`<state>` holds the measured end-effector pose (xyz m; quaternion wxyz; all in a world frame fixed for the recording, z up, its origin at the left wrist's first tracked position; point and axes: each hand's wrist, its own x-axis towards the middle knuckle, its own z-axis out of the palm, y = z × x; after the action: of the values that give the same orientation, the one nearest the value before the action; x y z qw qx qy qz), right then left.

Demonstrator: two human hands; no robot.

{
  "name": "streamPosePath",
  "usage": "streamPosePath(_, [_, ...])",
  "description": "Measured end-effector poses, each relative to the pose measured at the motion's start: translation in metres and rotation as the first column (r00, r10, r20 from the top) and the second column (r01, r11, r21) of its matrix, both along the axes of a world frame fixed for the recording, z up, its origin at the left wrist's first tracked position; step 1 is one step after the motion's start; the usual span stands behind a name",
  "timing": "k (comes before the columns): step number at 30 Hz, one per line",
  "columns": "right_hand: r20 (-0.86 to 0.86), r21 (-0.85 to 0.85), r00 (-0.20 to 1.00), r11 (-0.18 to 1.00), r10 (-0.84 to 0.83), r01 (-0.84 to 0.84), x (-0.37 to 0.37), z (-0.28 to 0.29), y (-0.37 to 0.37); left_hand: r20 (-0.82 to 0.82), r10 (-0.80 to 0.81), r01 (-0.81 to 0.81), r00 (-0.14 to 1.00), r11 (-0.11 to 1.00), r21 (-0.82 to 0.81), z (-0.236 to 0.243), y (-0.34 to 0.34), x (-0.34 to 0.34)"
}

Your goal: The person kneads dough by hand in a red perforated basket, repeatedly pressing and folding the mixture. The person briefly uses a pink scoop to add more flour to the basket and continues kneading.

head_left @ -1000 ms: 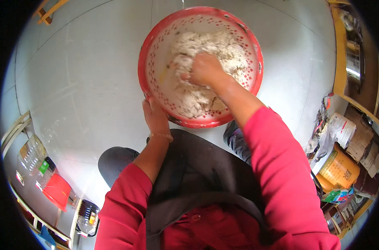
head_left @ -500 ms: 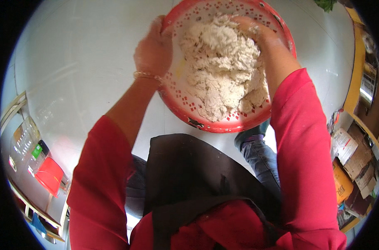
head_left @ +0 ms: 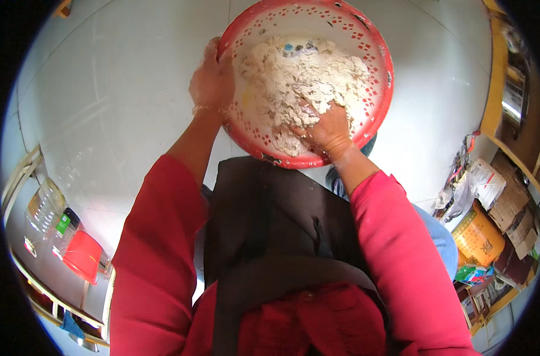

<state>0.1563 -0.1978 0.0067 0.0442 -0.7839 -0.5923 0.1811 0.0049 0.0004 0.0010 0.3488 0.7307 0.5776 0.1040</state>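
Dough (head_left: 299, 77), pale & shaggy, is lying in red-rimmed enamel basin (head_left: 386, 65), covering most of its base. R hand (head_left: 326, 127) is sitting in dough at the near edge, slightly R of center; most of the mass is lying beyond & to the L of its fingers. Fingers are reaching into dough, tips hidden, so can't tell if hand is closing on a lump. L hand (head_left: 212, 83) is touching basin's L rim, dough lying just to its R, apart from it; fingers blurred/partly hidden, can't tell how firmly it's gripping. Bracelet (head_left: 206, 111) is circling L wrist. Small blue/grey spots are showing at dough's far edge, unclear what. Red sleeves (head_left: 157, 237) are covering both forearms to nr wrists; dark apron (head_left: 270, 207) is hanging below basin. Far L: red tub (head_left: 83, 256) is standing nr clear plastic bottles (head_left: 44, 207). Far R: orange-yellow bucket (head_left: 479, 237) is standing by cardboard (head_left: 510, 199)
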Motion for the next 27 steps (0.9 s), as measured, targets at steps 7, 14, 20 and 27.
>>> streamPosePath(7, [-0.061,-0.107,0.992,0.987,0.112,-0.118,0.011,-0.025,0.063,0.129,-0.018,0.011,0.992,0.998,0.054,0.001,0.001,-0.001])
streamPosePath(14, [-0.009,-0.277,0.966,0.927,0.259,-0.252,0.023,-0.026,0.124,0.099,0.014,-0.013,0.995,1.000,-0.010,0.012,0.002,0.004])
streamPosePath(20, [-0.060,-0.154,0.955,0.943,0.290,-0.296,0.037,-0.057,0.137,0.166,-0.041,0.029,0.985,0.997,0.077,0.001,0.002,-0.002])
streamPosePath(27, [-0.028,-0.178,0.988,0.972,0.150,-0.152,0.026,-0.044,0.151,0.087,0.031,-0.042,0.996,0.991,0.125,-0.006,0.005,0.003])
